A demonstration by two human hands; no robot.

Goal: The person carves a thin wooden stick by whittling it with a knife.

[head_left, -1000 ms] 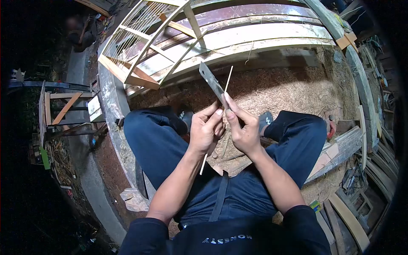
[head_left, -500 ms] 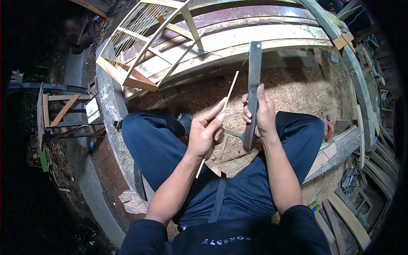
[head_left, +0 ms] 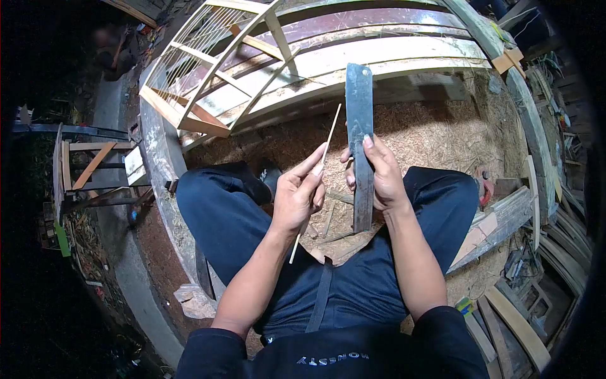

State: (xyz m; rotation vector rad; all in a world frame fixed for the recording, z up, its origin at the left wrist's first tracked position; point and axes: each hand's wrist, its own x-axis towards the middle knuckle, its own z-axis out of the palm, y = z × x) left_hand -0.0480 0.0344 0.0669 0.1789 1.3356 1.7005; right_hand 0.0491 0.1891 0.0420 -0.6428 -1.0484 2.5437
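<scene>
My left hand point(head_left: 299, 196) pinches a thin pale wooden stick point(head_left: 331, 134), which slants up and away from me with its lower end poking out below my palm. In my right hand point(head_left: 382, 174) is a large knife with a broad dark blade point(head_left: 360, 104) and a hole near its far end; my fingers wrap its long handle and the thumb lies at the blade's base. The blade points away from me, its flat face turned up. Stick and knife are apart, both held above the shavings between my knees.
A wooden frame with thin bars point(head_left: 218, 63) rests on the pale plank point(head_left: 404, 54) ahead. Shavings point(head_left: 429, 139) cover the ground. Curved wood strips point(head_left: 517, 328) lie at the lower right, a small wooden stand point(head_left: 95, 167) at left. Another person point(head_left: 113, 54) sits at the far left.
The knife has rolled in my right hand, so its broad face now shows, and it has shifted slightly left. My left hand and the stick have moved a little left.
</scene>
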